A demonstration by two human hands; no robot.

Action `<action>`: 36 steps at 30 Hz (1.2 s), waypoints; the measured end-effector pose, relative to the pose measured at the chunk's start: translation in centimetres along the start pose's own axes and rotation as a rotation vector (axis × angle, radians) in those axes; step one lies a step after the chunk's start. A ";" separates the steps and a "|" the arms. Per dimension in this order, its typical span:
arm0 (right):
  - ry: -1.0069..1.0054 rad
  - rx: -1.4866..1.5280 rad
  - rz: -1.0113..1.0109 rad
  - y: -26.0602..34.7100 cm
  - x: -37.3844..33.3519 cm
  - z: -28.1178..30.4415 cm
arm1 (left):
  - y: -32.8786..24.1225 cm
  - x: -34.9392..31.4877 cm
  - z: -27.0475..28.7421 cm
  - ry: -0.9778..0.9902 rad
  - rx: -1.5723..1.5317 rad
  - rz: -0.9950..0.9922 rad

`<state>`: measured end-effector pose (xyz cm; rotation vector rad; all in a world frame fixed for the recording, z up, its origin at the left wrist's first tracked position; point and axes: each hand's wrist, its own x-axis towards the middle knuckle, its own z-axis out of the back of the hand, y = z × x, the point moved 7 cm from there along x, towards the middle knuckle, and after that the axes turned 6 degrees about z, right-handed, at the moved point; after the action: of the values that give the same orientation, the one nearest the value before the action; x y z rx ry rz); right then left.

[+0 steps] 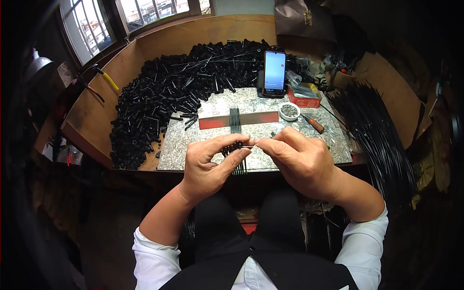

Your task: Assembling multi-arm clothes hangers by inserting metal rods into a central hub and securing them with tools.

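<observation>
My left hand (210, 157) is closed, with several small dark pieces (233, 147) pinched between its thumb and fingers. My right hand (302, 154) comes up to them from the right, thumb and forefinger pressed together. A short, thin, bluish line (248, 146) shows between the two sets of fingertips; what the right fingers pinch is too small to name. Just beyond and partly behind my left fingers, a row of slim black rods (235, 116) lies across a flat brown and red bar (215, 122). Their near ends stick out below my left hand.
The speckled slab (176, 150) carries a white dish (289, 111) of small metal bits, an orange-handled screwdriver (315, 124), a red box (305, 99) and a propped phone (274, 71). Black tubular parts (159, 87) are heaped at left and back. Long black rods (374, 125) lie at right.
</observation>
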<state>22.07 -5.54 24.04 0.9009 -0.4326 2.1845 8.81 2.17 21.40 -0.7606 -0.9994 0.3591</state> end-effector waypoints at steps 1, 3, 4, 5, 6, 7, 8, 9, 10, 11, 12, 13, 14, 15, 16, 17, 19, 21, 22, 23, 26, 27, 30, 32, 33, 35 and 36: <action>0.001 0.004 0.003 0.0 0.0 0.0 | 0.1 0.0 0.0 -0.011 -0.025 0.009; -0.012 -0.001 0.002 0.0 0.0 0.2 | 0.2 0.0 0.1 -0.023 -0.049 0.016; -0.023 -0.004 -0.001 0.0 0.0 0.2 | 0.4 -0.1 0.2 -0.035 -0.071 0.034; -0.023 -0.004 0.000 0.0 0.1 0.2 | 0.6 -0.1 0.3 -0.048 -0.094 0.052; -0.029 -0.009 0.000 0.0 0.1 0.3 | 0.8 -0.1 0.3 -0.048 -0.094 0.051; -0.035 -0.015 0.000 0.0 0.1 0.3 | 1.1 -0.2 0.3 -0.050 -0.116 0.068; -0.034 -0.015 0.000 0.0 0.1 0.4 | 1.4 -0.2 0.3 -0.052 -0.138 0.084; -0.036 -0.016 -0.002 -0.1 0.1 0.4 | 1.4 -0.2 0.3 -0.052 -0.138 0.084; -0.038 -0.015 -0.003 -0.1 0.1 0.4 | 1.1 -0.1 0.3 -0.045 -0.138 0.071; -0.038 -0.016 -0.002 0.0 0.1 0.5 | 0.9 -0.1 0.3 -0.038 -0.138 0.057; -0.037 -0.017 -0.002 0.1 0.3 0.6 | 0.8 -0.1 0.3 -0.039 -0.138 0.057; -0.035 -0.018 -0.003 0.1 0.3 0.6 | 0.8 -0.1 0.3 -0.009 -0.127 0.055; -0.035 -0.019 -0.003 0.0 0.3 0.6 | 0.7 -0.1 0.1 0.020 -0.116 0.054; -0.028 -0.023 0.003 0.0 0.2 0.6 | 0.7 -0.2 0.1 0.020 -0.116 0.054; -0.021 -0.028 0.008 0.0 0.2 0.5 | 0.7 -0.1 0.0 0.023 -0.119 0.056; -0.021 -0.030 0.008 -0.1 0.1 0.5 | 0.8 -0.1 0.0 0.025 -0.123 0.057; -0.044 -0.013 0.017 -0.2 0.0 0.5 | 0.8 -0.1 0.0 0.020 -0.123 0.057; -0.051 -0.014 0.016 -0.2 0.1 0.6 | 0.8 -0.1 0.0 0.014 -0.123 0.057; -0.057 -0.014 0.013 -0.2 0.1 0.7 | 0.8 -0.1 0.0 0.012 -0.122 0.065; -0.057 -0.014 0.014 -0.2 0.1 0.7 | 0.9 -0.1 0.1 0.009 -0.121 0.072; -0.053 -0.010 0.035 -0.1 0.2 0.6 | 0.4 0.1 -0.1 0.030 -0.083 0.039; -0.051 -0.007 0.044 0.0 0.2 0.6 | 0.3 0.1 -0.1 0.028 -0.083 0.039; -0.027 0.004 0.056 0.2 0.3 0.7 | 0.0 0.2 0.0 0.033 -0.055 0.026; -0.004 0.007 0.056 0.3 0.5 0.6 | -0.1 0.3 -0.2 0.076 -0.018 0.009; -0.018 0.004 0.061 0.4 0.7 0.7 | 0.0 0.3 -0.1 0.074 -0.018 0.009; -0.034 0.000 0.069 0.5 0.7 0.7 | 0.2 0.3 -0.3 0.108 -0.068 -0.011; -0.058 0.016 0.051 0.3 0.6 0.7 | 0.2 0.2 -0.2 0.106 -0.067 -0.012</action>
<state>21.91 -5.80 24.89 0.9729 -0.4715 2.2151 9.14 2.37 21.33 -0.8259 -0.9196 0.2730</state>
